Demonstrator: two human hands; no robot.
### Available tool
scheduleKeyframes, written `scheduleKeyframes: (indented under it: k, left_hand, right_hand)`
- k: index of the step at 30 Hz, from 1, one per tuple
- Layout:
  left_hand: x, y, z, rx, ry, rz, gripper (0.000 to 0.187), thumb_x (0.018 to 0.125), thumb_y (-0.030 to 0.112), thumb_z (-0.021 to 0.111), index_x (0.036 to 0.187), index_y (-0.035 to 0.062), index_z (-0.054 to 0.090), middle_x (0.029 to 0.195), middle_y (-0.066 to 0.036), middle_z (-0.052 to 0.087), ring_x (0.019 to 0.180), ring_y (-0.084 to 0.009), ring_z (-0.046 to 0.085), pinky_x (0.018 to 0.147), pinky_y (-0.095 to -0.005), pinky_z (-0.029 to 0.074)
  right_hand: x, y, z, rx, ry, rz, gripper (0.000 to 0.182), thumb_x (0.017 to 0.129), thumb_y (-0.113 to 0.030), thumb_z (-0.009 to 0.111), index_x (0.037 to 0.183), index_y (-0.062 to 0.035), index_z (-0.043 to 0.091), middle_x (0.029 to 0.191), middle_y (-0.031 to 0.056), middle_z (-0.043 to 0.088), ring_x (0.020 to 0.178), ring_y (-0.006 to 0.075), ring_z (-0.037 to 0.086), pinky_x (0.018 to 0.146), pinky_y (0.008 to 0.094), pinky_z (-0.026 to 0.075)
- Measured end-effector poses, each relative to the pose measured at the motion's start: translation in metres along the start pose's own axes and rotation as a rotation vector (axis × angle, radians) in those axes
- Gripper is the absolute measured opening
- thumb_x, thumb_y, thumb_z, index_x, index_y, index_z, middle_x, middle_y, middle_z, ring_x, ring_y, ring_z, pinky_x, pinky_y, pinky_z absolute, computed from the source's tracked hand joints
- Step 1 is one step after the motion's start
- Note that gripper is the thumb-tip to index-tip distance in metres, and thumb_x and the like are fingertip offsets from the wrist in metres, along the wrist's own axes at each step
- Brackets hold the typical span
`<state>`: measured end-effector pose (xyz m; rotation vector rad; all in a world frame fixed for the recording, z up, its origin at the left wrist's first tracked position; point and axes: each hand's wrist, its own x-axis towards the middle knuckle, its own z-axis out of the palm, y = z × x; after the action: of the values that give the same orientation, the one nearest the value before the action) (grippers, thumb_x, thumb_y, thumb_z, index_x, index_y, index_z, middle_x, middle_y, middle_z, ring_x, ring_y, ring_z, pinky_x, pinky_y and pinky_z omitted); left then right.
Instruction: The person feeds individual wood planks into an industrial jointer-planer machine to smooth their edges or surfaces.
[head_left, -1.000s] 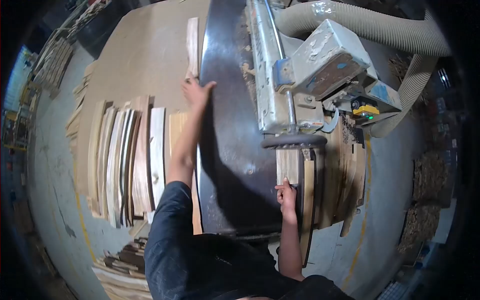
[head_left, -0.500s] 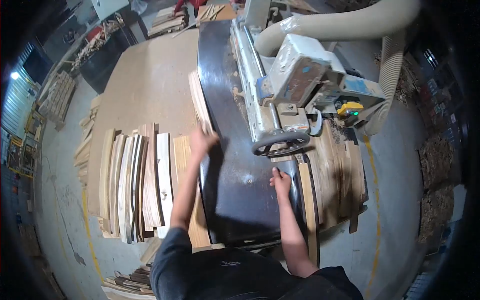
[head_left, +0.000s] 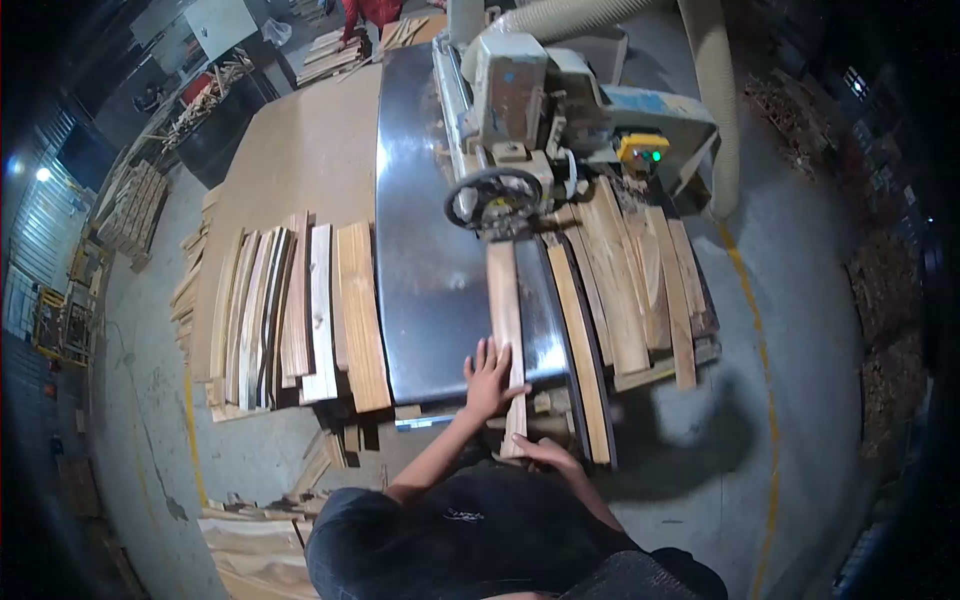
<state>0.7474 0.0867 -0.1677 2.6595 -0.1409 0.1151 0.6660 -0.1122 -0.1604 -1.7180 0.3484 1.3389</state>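
Observation:
A narrow wooden board [head_left: 507, 300] lies lengthwise on the dark metal table [head_left: 430, 330], its far end at the machine [head_left: 510, 100] just below the handwheel [head_left: 492, 198]. My left hand [head_left: 487, 382] rests against the board's left side with its fingers spread, the thumb reaching over the wood. At the board's near end, past the table's front edge, my right hand [head_left: 540, 452] grips it, thumb on top and the other fingers partly hidden.
Wooden strips [head_left: 290, 310] lie side by side on the left. More boards [head_left: 620, 290] lie to the right, beside a long fence strip [head_left: 580, 350]. A thick hose [head_left: 712, 110] hangs behind the machine. At the far end stands a person in red [head_left: 375, 12].
My left hand has come from the table's left side to the middle. A board now lies under the machine's front, and my right hand has moved back toward my body and taken its near end.

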Motion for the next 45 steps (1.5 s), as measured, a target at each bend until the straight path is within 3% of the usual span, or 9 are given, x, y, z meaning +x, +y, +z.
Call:
scheduleKeyframes:
  k: [7, 14, 19, 24, 28, 33, 38, 43, 45]
  left_hand:
    - [0.081, 0.053, 0.055, 0.048, 0.219, -0.047, 0.055, 0.099, 0.039, 0.047, 0.145, 0.0105, 0.042, 0.151, -0.027, 0.034, 0.143, -0.0401, 0.029, 0.111, -0.0626, 0.019]
    - [0.184, 0.037, 0.080, 0.141, 0.448, -0.241, 0.053, 0.088, 0.029, 0.055, 0.137, 0.0104, 0.052, 0.150, -0.022, 0.039, 0.143, -0.0347, 0.031, 0.110, -0.0540, 0.023]
    - [0.229, 0.026, 0.056, -0.003, 0.515, -0.252, 0.061, 0.076, 0.026, 0.065, 0.132, 0.0020, 0.055, 0.144, -0.026, 0.044, 0.138, -0.0372, 0.036, 0.108, -0.0538, 0.027]
    - [0.259, -0.008, 0.038, -0.276, 0.484, -0.162, 0.033, 0.079, 0.013, 0.063, 0.109, 0.0015, 0.063, 0.128, -0.026, 0.056, 0.122, -0.0393, 0.051, 0.100, -0.0451, 0.041]
    - [0.214, -0.062, -0.011, -0.529, 0.591, 0.097, 0.033, 0.071, 0.017, 0.075, 0.101, 0.0058, 0.068, 0.121, -0.022, 0.060, 0.110, -0.0403, 0.059, 0.091, -0.0496, 0.049]
    - [0.100, -0.130, -0.102, 0.004, 0.730, -0.507, 0.050, 0.074, 0.030, 0.078, 0.118, 0.0118, 0.065, 0.135, -0.029, 0.046, 0.125, -0.0454, 0.044, 0.100, -0.0550, 0.038]
    - [0.007, -0.180, -0.126, 0.322, 0.421, -0.823, 0.074, 0.074, 0.053, 0.077, 0.133, 0.0130, 0.056, 0.132, -0.036, 0.044, 0.126, -0.0455, 0.043, 0.099, -0.0555, 0.038]
    - [-0.022, -0.159, -0.171, -0.432, 0.228, -0.752, 0.075, 0.087, 0.048, 0.066, 0.140, -0.0005, 0.045, 0.100, -0.032, 0.065, 0.095, -0.0467, 0.063, 0.088, -0.0457, 0.049]
    - [-0.052, -0.167, -0.159, -0.694, 0.208, -0.541, 0.076, 0.097, 0.025, 0.060, 0.154, 0.0014, 0.017, 0.092, -0.023, 0.067, 0.077, -0.0233, 0.066, 0.069, -0.0330, 0.053]
  right_hand:
    - [0.022, 0.026, 0.000, 0.888, -0.066, -0.272, 0.061, 0.097, -0.062, 0.044, 0.084, -0.0049, 0.059, 0.051, -0.0048, 0.041, 0.038, 0.0076, 0.034, 0.037, 0.0276, 0.028]
    - [0.090, -0.066, -0.035, 0.469, 0.759, -0.377, 0.040, 0.097, -0.042, 0.053, 0.089, -0.0052, 0.067, 0.062, 0.0035, 0.057, 0.049, 0.0121, 0.050, 0.041, 0.0307, 0.032]
    - [0.116, -0.111, -0.069, 0.419, 0.578, -0.263, 0.042, 0.099, -0.044, 0.052, 0.092, -0.0050, 0.066, 0.066, 0.0030, 0.058, 0.051, 0.0106, 0.050, 0.041, 0.0283, 0.033]
    - [0.108, -0.159, -0.086, 0.578, 0.415, -0.063, 0.047, 0.098, -0.052, 0.053, 0.093, -0.0057, 0.061, 0.066, -0.0025, 0.048, 0.049, 0.0061, 0.043, 0.037, 0.0202, 0.027]
    - [0.119, -0.187, -0.101, 0.704, 0.355, -0.032, 0.045, 0.097, -0.051, 0.055, 0.097, -0.0070, 0.059, 0.065, -0.0048, 0.046, 0.049, 0.0055, 0.041, 0.038, 0.0202, 0.027]
    - [0.140, -0.215, -0.109, 0.675, 0.377, -0.196, 0.045, 0.096, -0.054, 0.055, 0.099, -0.0097, 0.054, 0.063, -0.0061, 0.042, 0.047, 0.0054, 0.039, 0.038, 0.0205, 0.026]
    - [0.151, -0.234, -0.098, 0.509, 0.562, -0.354, 0.041, 0.098, -0.048, 0.055, 0.103, -0.0075, 0.061, 0.069, -0.0034, 0.054, 0.052, 0.0050, 0.045, 0.042, 0.0195, 0.030]
    - [0.119, -0.194, -0.075, 0.340, 0.283, -0.591, 0.049, 0.097, -0.052, 0.054, 0.110, -0.0057, 0.062, 0.078, 0.0017, 0.063, 0.060, 0.0076, 0.054, 0.049, 0.0200, 0.038]
    - [0.087, -0.158, -0.053, 0.425, 0.136, -0.481, 0.055, 0.098, -0.057, 0.049, 0.113, -0.0063, 0.063, 0.085, 0.0043, 0.068, 0.069, 0.0097, 0.061, 0.056, 0.0229, 0.045]
